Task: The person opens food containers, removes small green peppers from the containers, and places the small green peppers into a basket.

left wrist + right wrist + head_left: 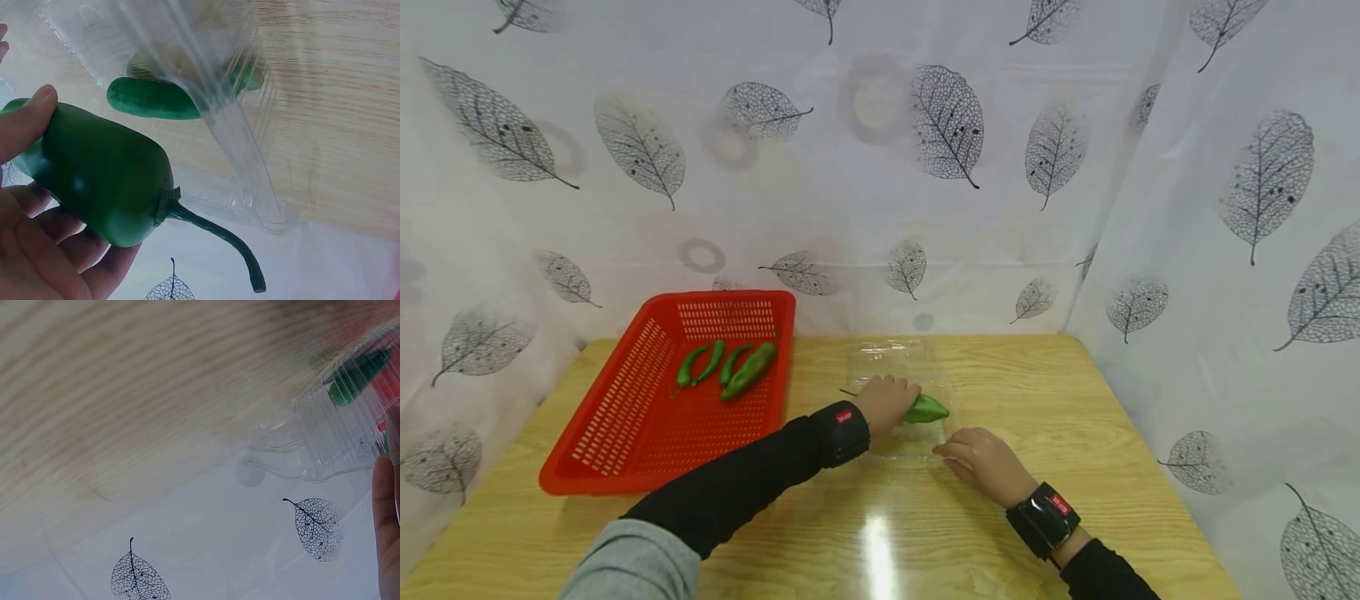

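Note:
A large green pepper (103,169) with a long curved stem is gripped in my left hand (887,403), thumb on one side and fingers on the other. That hand is over a clear plastic container (887,358) on the table. Another green pepper (153,99) lies in the container, partly seen through the clear plastic in the left wrist view. My right hand (988,463) pinches the container's near right corner. In the right wrist view only a straight finger (385,512) shows at the container's edge, and a dark green pepper (359,375) appears through its ribbed wall.
A red plastic basket (598,482) stands to the left on the wooden table (1030,375), with several green peppers (750,372) toward its back. White curtains (865,208) printed with leaves hang behind the table and along its sides.

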Demonstrator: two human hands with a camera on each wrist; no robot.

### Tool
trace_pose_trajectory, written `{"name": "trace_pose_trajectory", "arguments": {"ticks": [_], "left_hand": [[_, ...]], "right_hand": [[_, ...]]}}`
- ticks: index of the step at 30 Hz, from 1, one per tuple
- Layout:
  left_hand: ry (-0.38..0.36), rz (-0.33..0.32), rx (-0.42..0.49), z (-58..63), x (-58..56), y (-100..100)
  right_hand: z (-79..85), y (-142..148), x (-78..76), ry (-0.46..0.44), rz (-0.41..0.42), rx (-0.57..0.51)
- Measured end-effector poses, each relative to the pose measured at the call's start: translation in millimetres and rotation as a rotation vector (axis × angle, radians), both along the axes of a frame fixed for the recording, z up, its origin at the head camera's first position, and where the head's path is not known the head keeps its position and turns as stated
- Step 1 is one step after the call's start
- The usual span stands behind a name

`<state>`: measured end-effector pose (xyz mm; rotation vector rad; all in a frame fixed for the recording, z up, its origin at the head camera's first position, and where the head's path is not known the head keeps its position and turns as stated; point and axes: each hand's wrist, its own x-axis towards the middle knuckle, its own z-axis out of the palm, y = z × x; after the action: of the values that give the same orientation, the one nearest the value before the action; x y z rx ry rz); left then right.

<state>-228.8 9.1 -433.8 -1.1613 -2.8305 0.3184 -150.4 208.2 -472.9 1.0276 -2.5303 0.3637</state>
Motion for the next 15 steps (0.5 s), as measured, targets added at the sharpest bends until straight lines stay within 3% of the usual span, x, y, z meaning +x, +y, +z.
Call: {"name": "trace_pose_trajectory", "arguments": {"ticks": [7, 15], "left_hand": [[0.012, -0.011, 0.031, 0.4, -3.9, -5], [-0.048, -0.006, 0.117, 4.5, -6.3, -12]], "right_hand": [[-1.0, 0, -0.3, 0.026, 0.000, 0.005], [-2.0, 1, -0.3, 0.012, 0.005, 0.001]]}}
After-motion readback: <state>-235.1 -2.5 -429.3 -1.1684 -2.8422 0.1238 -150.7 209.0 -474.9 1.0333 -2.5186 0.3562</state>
